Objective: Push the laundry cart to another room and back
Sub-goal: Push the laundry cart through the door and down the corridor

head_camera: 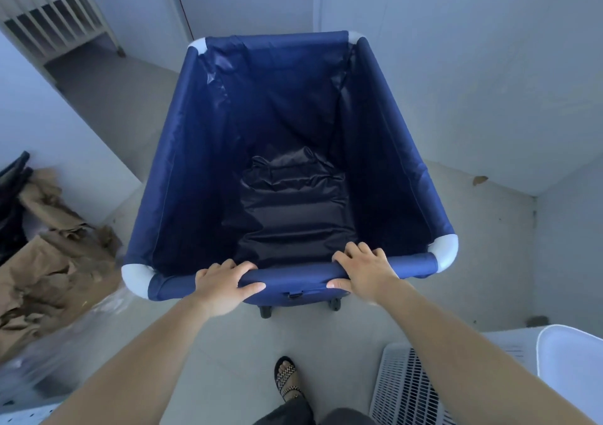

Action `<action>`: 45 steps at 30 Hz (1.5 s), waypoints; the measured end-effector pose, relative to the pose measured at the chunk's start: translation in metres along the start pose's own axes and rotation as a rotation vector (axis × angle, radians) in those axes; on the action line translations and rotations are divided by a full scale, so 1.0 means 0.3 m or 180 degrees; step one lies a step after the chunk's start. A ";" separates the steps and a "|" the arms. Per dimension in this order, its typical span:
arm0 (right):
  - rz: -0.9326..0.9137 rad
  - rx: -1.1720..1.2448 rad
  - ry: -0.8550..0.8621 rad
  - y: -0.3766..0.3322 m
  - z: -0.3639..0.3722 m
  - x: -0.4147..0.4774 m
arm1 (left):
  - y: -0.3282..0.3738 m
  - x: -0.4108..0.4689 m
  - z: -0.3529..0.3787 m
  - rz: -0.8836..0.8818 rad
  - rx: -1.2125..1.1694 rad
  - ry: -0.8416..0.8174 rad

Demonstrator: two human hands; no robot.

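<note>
Both the left hand (pixel 219 283) and right hand (pixel 364 270) have fingers wrapped over the laundry cart (pixel 202 163) near rail; seemingly empty, soft-sided, probably light and easy rolling.

Looking straight down into a blue fabric laundry cart (pixel 228 150), empty inside with a dark liner at the bottom and white plastic corner caps (pixel 445 251) on the frame. Both hands are wrapped over the near rail, left hand (pixel 222 282) and right hand (pixel 363 269) a bit apart, thumbs on the near side and fingers curled over the top. There's crumpled brown paper (pixel 55 261) on the floor to the left, a white slatted basket (pixel 408 388) lower right, and a sandalled foot (pixel 287 379) just behind the cart's black wheels (pixel 266 311).
</note>
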State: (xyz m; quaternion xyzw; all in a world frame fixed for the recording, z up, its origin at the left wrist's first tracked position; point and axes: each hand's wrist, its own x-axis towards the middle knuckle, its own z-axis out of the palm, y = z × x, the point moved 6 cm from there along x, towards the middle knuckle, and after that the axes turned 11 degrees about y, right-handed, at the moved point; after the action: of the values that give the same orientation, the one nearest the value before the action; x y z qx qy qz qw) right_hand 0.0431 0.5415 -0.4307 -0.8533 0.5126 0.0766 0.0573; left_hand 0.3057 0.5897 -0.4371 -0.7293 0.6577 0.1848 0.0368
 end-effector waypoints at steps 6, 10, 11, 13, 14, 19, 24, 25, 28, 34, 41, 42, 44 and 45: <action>0.0513 -0.0151 -0.0041 0.016 -0.024 0.091 | -0.005 0.107 -0.038 -0.0006 0.0092 0.0094; 0.0634 -0.0155 -0.0089 0.036 -0.034 0.150 | -0.008 0.172 -0.058 -0.0019 0.0091 0.0045; 0.0631 -0.0149 -0.0077 0.041 -0.035 0.166 | -0.009 0.188 -0.062 -0.0012 0.0080 0.0046; 0.0623 -0.0137 -0.0055 0.049 -0.040 0.188 | -0.008 0.209 -0.070 -0.0011 0.0077 0.0051; 0.0619 -0.0124 -0.0056 0.054 -0.042 0.201 | -0.009 0.222 -0.075 -0.0011 0.0090 0.0056; 0.0480 0.0294 -0.0059 0.084 -0.051 0.257 | 0.009 0.277 -0.103 0.0022 0.0151 0.0159; 0.0310 0.0916 -0.0022 0.143 -0.061 0.282 | 0.069 0.291 -0.116 0.0315 0.0103 0.0554; 0.0291 0.0955 -0.0045 0.156 -0.063 0.287 | 0.079 0.294 -0.116 0.0305 0.0124 0.0579; 0.0237 0.0990 -0.0125 0.203 -0.068 0.299 | 0.122 0.314 -0.117 0.0236 0.0165 0.0496; 0.0222 0.1297 -0.0097 0.356 -0.082 0.324 | 0.238 0.356 -0.096 0.0103 0.0054 0.0304; 0.0128 0.1381 0.0045 0.550 -0.096 0.381 | 0.393 0.431 -0.080 -0.0081 -0.0082 0.0219; 0.0085 0.1341 0.0043 0.574 -0.097 0.392 | 0.414 0.439 -0.079 -0.0102 -0.0071 0.0281; -0.0012 0.1235 0.0020 0.618 -0.100 0.413 | 0.453 0.457 -0.078 -0.0143 -0.0039 0.0412; -0.0054 0.1187 0.0017 0.638 -0.101 0.424 | 0.471 0.467 -0.077 -0.0158 -0.0028 0.0461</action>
State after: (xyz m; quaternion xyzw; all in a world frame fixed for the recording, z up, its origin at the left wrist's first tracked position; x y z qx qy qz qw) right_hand -0.0650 0.3365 -0.4286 -0.8323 0.5109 -0.0224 0.2138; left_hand 0.1828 0.4316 -0.4334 -0.7571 0.6395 0.1334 -0.0094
